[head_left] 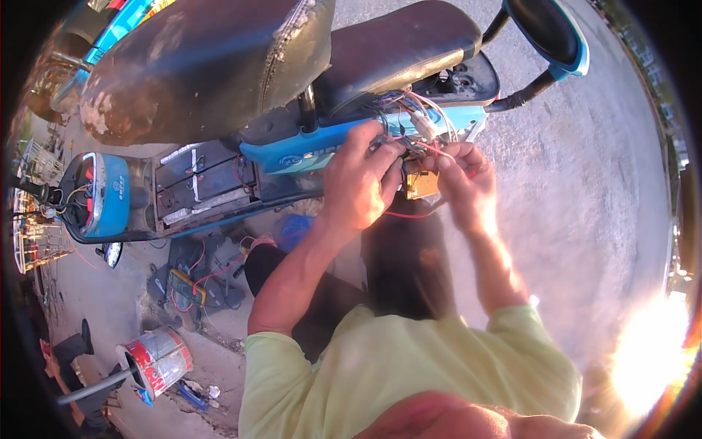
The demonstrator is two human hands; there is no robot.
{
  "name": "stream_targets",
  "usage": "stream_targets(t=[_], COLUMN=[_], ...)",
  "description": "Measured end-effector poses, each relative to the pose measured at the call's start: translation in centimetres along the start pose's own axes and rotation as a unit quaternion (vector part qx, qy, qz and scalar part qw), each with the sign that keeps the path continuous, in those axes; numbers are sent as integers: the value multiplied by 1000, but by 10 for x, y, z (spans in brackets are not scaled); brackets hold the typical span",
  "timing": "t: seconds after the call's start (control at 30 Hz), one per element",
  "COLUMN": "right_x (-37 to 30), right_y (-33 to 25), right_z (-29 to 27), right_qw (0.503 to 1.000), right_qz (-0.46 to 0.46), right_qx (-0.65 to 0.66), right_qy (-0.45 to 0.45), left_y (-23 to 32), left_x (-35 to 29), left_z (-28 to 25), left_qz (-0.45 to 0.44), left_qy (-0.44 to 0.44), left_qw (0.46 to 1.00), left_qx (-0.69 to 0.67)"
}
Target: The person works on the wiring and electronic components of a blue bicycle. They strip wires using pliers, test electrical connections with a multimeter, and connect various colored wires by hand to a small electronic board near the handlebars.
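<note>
Side by side at the rear flank of a blue electric scooter [296,150], both hands work among loose wires. My left hand [358,179] is closed, its thumb and fingers pinching a tangle of thin wires [411,144]. Between the thumb and fingertips of my right hand [468,186] is a red wire [436,151]. A white plug connector [423,126] hangs just above the fingers, with pale and brown wires [443,113] looping out from under the seat [409,44]. Below the hands is a small yellow box [421,186], partly covered by them.
A worn dark seat [212,66] looms close at upper left. Batteries [208,183] lie in the scooter's open floor. On the ground are a multimeter [188,286] with leads, a blue plastic bag [292,230] and a red-and-white bucket [162,358]. Bright sun glares at lower right.
</note>
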State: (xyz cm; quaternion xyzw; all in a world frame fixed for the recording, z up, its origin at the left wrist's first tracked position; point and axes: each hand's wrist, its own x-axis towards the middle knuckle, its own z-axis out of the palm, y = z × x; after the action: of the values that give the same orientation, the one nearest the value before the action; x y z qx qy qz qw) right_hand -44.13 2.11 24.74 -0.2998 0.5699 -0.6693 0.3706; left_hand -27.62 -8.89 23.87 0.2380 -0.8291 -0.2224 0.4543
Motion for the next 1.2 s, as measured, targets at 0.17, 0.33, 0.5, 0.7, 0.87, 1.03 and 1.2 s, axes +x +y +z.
stream_targets(t=[0.17, 0.33, 0.5, 0.7, 0.87, 1.03, 1.2], right_x=[-1, 10, 1, -3, -11, -16, -11], right_y=[-8, -46, -31, -13, -4, 4, 3], right_z=[1, 12, 1, 4, 8, 12, 8], right_qw=[998, 985, 980, 996, 990, 986, 983], right_qz=[-46, 62, 104, 60, 23, -22, -26], right_qx=[-35, 143, 148, 63, 139, 162, 180], right_qy=[-15, -71, -83, -25, -6, -3, 20], left_y=[-14, 5, 0, -7, -4, 8, 15], left_x=[-11, 7, 1, -9, -9, 16, 27], left_z=[18, -4, -2, 1, -10, -17, -24], left_qz=[3, -15, -25, 6, 5, 160, 180], left_qy=[26, 14, -12, 31, 34, 24, -68], left_qw=[999, 999, 999, 998, 996, 987, 979], left_qx=[-26, -29, -25, -62, -78, 5, 67])
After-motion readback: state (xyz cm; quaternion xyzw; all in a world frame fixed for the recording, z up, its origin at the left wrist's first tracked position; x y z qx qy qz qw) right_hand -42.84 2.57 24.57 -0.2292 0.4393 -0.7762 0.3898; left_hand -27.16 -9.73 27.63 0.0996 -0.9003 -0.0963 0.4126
